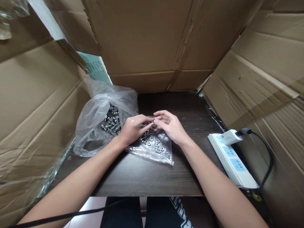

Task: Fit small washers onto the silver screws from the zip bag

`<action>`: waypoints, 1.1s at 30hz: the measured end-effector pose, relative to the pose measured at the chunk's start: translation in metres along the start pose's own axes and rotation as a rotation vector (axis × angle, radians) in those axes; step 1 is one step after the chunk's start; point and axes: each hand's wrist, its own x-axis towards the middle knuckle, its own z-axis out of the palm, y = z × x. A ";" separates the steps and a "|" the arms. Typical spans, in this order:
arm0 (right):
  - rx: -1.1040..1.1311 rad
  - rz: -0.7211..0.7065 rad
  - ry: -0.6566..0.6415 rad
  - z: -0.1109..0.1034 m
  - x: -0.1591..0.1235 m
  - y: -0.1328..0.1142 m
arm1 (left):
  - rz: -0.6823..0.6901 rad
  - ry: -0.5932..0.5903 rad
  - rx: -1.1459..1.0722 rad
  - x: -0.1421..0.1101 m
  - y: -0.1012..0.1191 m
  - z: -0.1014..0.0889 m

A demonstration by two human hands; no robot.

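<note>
My left hand (133, 129) and my right hand (173, 127) meet fingertip to fingertip above a clear zip bag (163, 161). Both are closed in a pinch; whatever small piece sits between the fingertips is too small to make out. Under them, several nuts and washers (157, 145) lie on or in the zip bag, partly hidden by my fingers. Just left of my left hand, a larger translucent plastic bag (89, 110) lies with its mouth spread, and a pile of metal bolts (113, 122) shows inside.
Cardboard walls (147, 41) surround the dark wooden table (133, 183) on the left, back and right. At the right stands a white power strip (234, 161) with a plugged-in adapter (230, 136) and black cable. A pale green printed sheet (95, 67) leans at the back left.
</note>
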 end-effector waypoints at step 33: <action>-0.001 -0.010 0.029 0.002 0.000 0.003 | -0.088 -0.046 -0.010 0.000 0.002 0.002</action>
